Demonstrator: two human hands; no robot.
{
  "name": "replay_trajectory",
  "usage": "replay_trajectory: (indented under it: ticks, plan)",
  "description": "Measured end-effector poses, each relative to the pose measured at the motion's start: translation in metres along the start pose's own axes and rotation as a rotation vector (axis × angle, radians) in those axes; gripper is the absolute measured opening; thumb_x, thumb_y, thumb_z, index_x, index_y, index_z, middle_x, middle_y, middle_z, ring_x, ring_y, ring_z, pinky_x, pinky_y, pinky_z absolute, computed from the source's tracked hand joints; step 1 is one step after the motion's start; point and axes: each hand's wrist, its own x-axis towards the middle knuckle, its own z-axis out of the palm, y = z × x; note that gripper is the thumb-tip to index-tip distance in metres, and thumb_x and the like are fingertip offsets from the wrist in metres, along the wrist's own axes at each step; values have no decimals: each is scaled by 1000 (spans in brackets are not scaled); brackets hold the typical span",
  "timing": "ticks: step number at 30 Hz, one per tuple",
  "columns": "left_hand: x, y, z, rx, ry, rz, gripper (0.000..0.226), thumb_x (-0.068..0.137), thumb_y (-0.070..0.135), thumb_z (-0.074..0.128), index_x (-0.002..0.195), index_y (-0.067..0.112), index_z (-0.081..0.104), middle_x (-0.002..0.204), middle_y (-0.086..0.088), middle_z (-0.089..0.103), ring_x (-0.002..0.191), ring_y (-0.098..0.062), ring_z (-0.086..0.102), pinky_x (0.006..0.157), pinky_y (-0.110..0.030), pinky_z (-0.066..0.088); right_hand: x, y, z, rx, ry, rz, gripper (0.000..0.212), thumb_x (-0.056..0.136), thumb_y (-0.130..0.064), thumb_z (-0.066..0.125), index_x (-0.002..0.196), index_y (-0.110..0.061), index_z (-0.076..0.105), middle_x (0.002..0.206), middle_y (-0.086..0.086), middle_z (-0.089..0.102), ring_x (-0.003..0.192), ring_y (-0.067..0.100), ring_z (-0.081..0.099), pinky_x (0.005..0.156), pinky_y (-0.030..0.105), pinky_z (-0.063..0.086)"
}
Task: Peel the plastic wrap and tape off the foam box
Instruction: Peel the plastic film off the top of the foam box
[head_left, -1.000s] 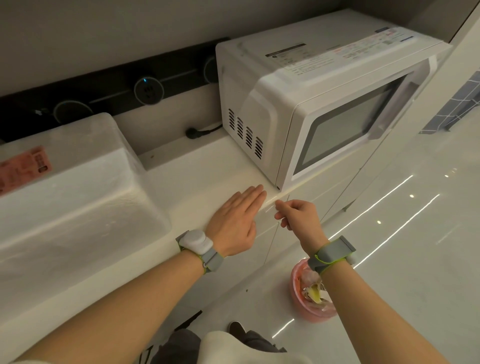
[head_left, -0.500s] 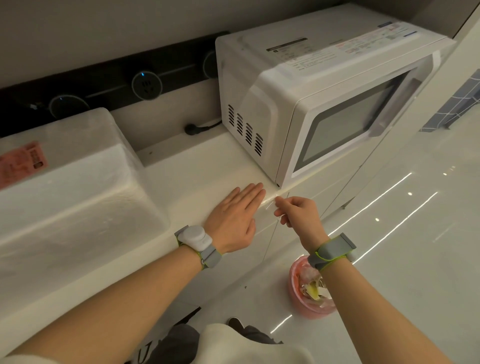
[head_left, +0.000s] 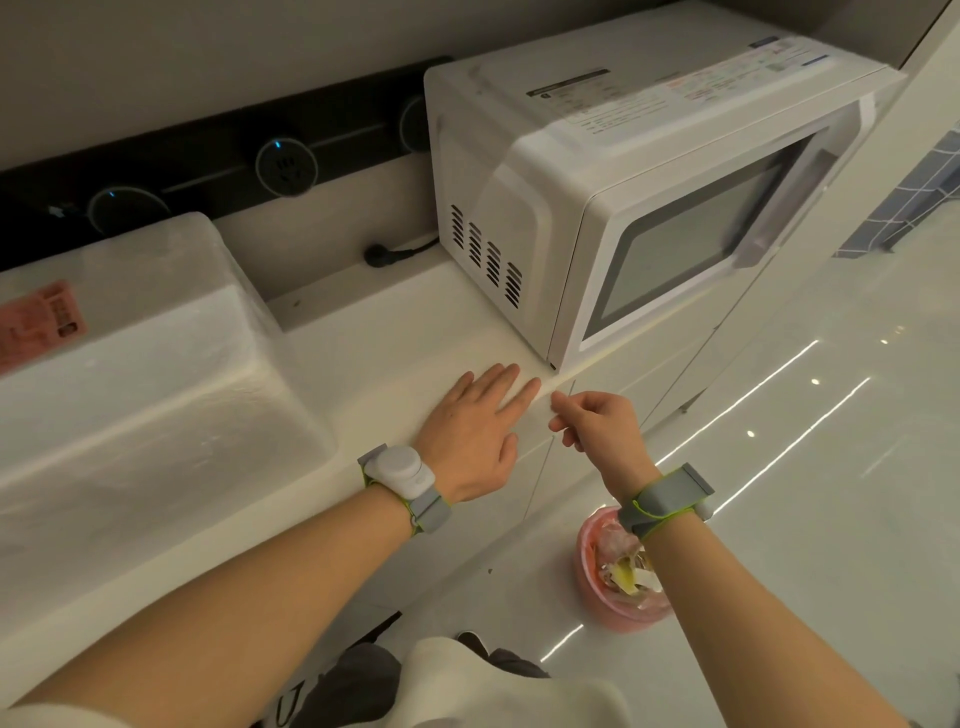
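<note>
Most of the peeling looks left to do, judging by the foam box (head_left: 130, 384): clear plastic wrap still glazes its top and near side, wrinkled and shiny, and a pink label (head_left: 39, 322) remains stuck on top at the far left. No loose tape or torn film shows on it from here. It sits at the left of the white countertop (head_left: 374, 353), well apart from both hands.

Nearer the counter's front edge, the left hand (head_left: 475, 436) lies flat, palm down, fingers spread lightly and gripping nothing. Just beside its fingertips, the right hand (head_left: 597, 428) hovers past the edge with thumb and forefinger pressed together as though pinching a thin clear strip; whether anything is truly between them is too faint to tell.

Behind the hands stands a white microwave (head_left: 649, 208), its black plug (head_left: 379, 254) lying on the counter. Below, on the glossy floor, a pink bin (head_left: 613, 587) holds scraps, a likely place for removed wrap.
</note>
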Motion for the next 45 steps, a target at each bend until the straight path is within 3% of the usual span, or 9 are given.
replay_trajectory:
  ticks: [8, 20, 23, 26, 28, 32, 37, 41, 45]
  plan:
    - [-1, 8, 9, 29, -32, -48, 76, 94, 47, 35, 156, 29, -4, 164, -13, -4, 151, -31, -1, 121, -51, 6, 0, 5, 1, -69, 40, -31, 30, 95, -31, 66, 79, -6, 72, 63, -2, 73, 46, 5, 53, 49, 16, 42]
    - [8, 9, 3, -48, -81, -116, 83, 85, 42, 48, 155, 40, 4, 164, -10, 2, 150, -30, 5, 121, -48, 8, -3, 3, 4, -153, 17, -41, 31, 98, -28, 63, 88, 0, 70, 72, 6, 75, 46, 10, 55, 46, 14, 41]
    - [15, 6, -16, -153, -184, -144, 77, 86, 38, 50, 154, 40, 13, 164, -5, 3, 150, -24, 5, 121, -44, 9, -3, -7, -4, -406, -50, -9, 25, 97, -25, 61, 94, 0, 67, 84, 6, 76, 62, 18, 65, 63, 29, 53]
    - [18, 0, -45, -306, -238, -202, 66, 91, 34, 49, 153, 33, 25, 164, -2, 12, 150, -20, 14, 119, -36, 20, -11, -27, -8, -886, -41, -9, 36, 99, -37, 57, 112, -4, 60, 108, 13, 68, 99, 34, 65, 86, 42, 54]
    - [10, -1, -66, -357, -155, -240, 61, 93, 27, 47, 151, 26, 31, 162, -2, 21, 146, -21, 25, 115, -36, 29, -22, -51, 2, -987, 3, -107, 36, 99, -38, 55, 115, -7, 59, 111, 15, 67, 104, 38, 63, 88, 45, 53]
    - [-25, -8, -117, -280, 187, -215, 40, 87, 16, 47, 126, 19, 56, 145, 0, 42, 128, -24, 46, 96, -40, 46, -45, -113, 46, -758, -64, -419, 11, 93, -18, 56, 89, -10, 62, 87, 14, 71, 90, 40, 64, 78, 43, 53]
    - [-83, -45, -181, -307, 510, -185, 30, 78, 9, 44, 100, 21, 61, 129, 6, 49, 109, -18, 55, 84, -34, 50, -70, -173, 103, -621, -192, -653, 9, 91, -9, 55, 89, -7, 63, 79, 11, 70, 79, 33, 64, 73, 41, 50]
    - [-140, -107, -212, -286, 644, -379, 36, 72, -1, 48, 97, 15, 69, 117, -4, 59, 108, -19, 59, 97, -24, 43, -84, -210, 151, -498, -271, -806, 14, 87, -5, 60, 93, -12, 71, 82, 1, 72, 73, 21, 66, 75, 30, 51]
    - [-194, -157, -216, -277, 613, -669, 38, 80, -7, 45, 101, 15, 69, 110, -2, 60, 101, -21, 60, 94, -32, 47, -93, -237, 198, -460, -388, -941, 17, 88, -6, 60, 95, -16, 70, 78, -11, 65, 66, 6, 59, 62, 4, 40]
